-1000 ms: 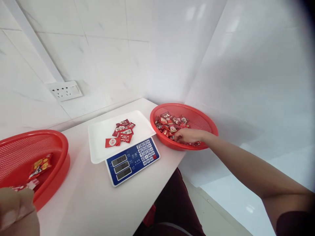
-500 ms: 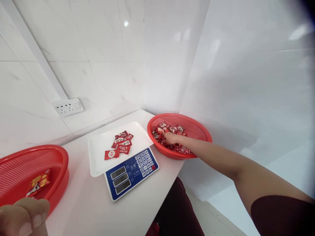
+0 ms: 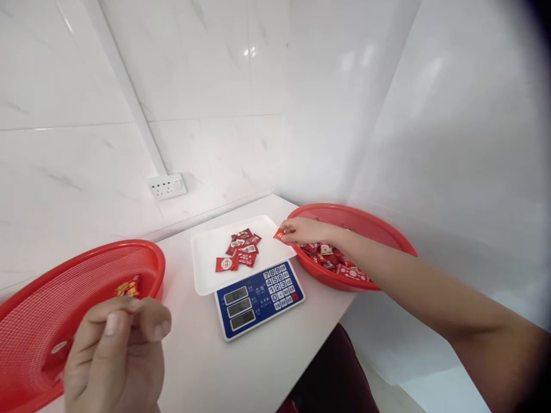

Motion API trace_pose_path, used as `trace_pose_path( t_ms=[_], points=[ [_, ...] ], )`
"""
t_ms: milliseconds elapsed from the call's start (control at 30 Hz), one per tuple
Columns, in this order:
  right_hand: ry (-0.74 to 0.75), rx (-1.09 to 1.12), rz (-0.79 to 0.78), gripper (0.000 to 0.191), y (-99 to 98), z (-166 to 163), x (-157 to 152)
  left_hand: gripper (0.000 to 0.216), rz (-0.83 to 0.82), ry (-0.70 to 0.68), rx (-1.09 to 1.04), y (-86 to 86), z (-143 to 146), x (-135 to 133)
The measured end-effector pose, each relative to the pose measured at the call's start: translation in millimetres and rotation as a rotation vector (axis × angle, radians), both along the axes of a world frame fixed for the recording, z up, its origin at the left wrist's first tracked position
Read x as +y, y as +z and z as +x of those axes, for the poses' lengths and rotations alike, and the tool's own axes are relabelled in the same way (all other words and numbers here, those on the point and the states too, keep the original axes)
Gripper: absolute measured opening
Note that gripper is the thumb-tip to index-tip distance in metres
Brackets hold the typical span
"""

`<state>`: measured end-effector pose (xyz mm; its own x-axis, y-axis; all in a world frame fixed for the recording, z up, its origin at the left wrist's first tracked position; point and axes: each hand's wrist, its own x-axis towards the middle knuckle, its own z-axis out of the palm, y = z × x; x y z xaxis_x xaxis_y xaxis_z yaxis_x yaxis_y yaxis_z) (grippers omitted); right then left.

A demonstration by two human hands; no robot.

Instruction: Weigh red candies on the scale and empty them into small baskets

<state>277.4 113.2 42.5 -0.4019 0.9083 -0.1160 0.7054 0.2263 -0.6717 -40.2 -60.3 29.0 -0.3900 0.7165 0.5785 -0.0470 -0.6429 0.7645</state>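
My right hand [image 3: 297,230] pinches a small red wrapped candy [image 3: 279,234], holding it above the right edge of the scale's white tray [image 3: 206,275], beside the rim of the right red basket [image 3: 383,219]. Several red wrapped candies [image 3: 241,250] lie in a loose pile on that tray. The blue-faced digital scale [image 3: 260,301] has lit number displays, too blurred to read surely. Close to the camera, my left hand [image 3: 118,355] is closed with its fingers curled, and nothing shows in it. It is in front of the left red basket [image 3: 142,248].
Many wrapped candies [image 3: 329,261] fill the bottom of the right basket. A few packets, one yellow and red [image 3: 128,287], lie in the left one. The white table [image 3: 202,367] meets a marbled wall with a power socket [image 3: 167,186].
My right hand has come out of the right basket with a red candy and moved left to the tray's edge. My left hand has risen further into view. The camera has turned slightly left.
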Motion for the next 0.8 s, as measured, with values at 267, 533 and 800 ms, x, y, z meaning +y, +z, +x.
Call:
trace_pose_path(
  t_ms=[267, 533, 800],
  points=[
    [0.018, -0.051, 0.094, 0.041, -8.3, -82.9, 22.1, 0.011, 0.078, -0.059, -0.035, 24.6, 9.5, -8.0],
    [-0.014, -0.436, 0.364, 0.046, -26.9, -25.9, -41.1, 0.012, 0.118, -0.036, -0.046, 28.3, 4.4, -5.0],
    [-0.205, -0.523, 0.239, 0.066, -73.0, 24.9, -78.9, 0.019, 0.106, -0.035, 0.007, 20.9, 21.7, 3.7]
  ],
)
